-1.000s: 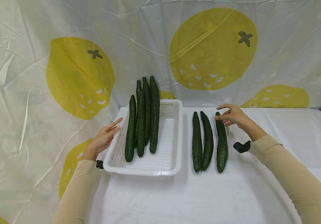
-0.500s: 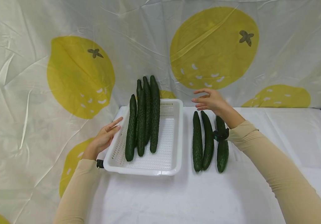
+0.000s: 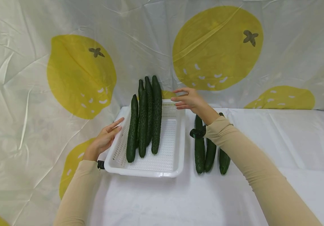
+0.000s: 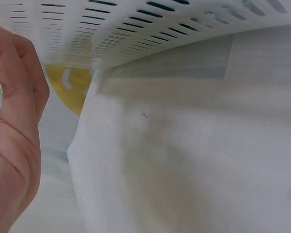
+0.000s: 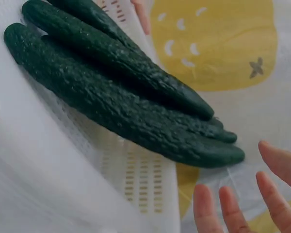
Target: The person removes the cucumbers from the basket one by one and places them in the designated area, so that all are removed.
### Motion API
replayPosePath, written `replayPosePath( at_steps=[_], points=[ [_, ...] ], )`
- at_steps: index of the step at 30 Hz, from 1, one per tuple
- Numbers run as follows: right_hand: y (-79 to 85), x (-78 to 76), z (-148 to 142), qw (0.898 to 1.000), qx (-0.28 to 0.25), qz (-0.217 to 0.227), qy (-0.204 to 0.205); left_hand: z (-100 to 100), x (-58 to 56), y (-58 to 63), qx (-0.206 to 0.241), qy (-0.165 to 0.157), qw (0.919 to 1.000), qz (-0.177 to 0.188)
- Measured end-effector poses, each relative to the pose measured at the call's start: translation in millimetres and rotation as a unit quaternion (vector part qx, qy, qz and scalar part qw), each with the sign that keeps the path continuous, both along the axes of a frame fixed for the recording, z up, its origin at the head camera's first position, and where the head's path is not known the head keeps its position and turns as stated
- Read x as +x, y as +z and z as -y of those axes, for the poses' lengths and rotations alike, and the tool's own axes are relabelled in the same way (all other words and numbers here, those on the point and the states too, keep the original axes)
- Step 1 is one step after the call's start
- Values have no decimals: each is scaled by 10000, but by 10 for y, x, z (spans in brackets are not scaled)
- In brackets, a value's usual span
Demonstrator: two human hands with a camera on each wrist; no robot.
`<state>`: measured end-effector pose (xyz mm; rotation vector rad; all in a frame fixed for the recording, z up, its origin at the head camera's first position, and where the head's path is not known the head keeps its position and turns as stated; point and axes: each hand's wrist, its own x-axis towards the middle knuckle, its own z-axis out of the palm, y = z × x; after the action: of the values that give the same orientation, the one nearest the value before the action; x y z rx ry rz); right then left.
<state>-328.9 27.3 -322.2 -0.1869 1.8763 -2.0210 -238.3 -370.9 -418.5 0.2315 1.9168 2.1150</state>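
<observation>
A white perforated plastic basket (image 3: 180, 147) holds several long dark green cucumbers (image 3: 156, 122), leaning up past its far rim. My left hand (image 3: 104, 140) is at the basket's left side, its fingers extended; whether they touch the wall I cannot tell. In the left wrist view the hand (image 4: 14, 126) is beside the basket's slotted wall (image 4: 136, 24). My right hand (image 3: 191, 100) hovers over the basket's far right corner, fingers spread and holding nothing. The right wrist view shows its fingertips (image 5: 203, 199) just apart from the tips of the leaning cucumbers (image 5: 136, 119).
Three more cucumbers (image 3: 199, 157) lie on the white tablecloth (image 3: 207, 201) right of the basket, partly covered by my right forearm and wrist camera. Behind the table hangs a pale cloth (image 3: 139, 31) printed with yellow lemons.
My right hand has moved left from the rightmost cucumber on the table, across the other two, to the basket's far right corner. The left hand, basket and cucumbers have stayed put.
</observation>
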Motion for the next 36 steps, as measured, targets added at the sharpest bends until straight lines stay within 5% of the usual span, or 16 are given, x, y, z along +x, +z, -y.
replayPosePath(
  at_steps=[9,18,36],
  points=[
    [-140,-19,440,9985,380,276,-269,-5,3,10,185,-18,9998,80],
    [-306,6,762,9972,-1,406,-622,-6,11,16,173,-17,9998,34],
    [-523,-2,985,9903,-297,833,-1070,3,6,2,186,-45,9998,-37]
  ],
)
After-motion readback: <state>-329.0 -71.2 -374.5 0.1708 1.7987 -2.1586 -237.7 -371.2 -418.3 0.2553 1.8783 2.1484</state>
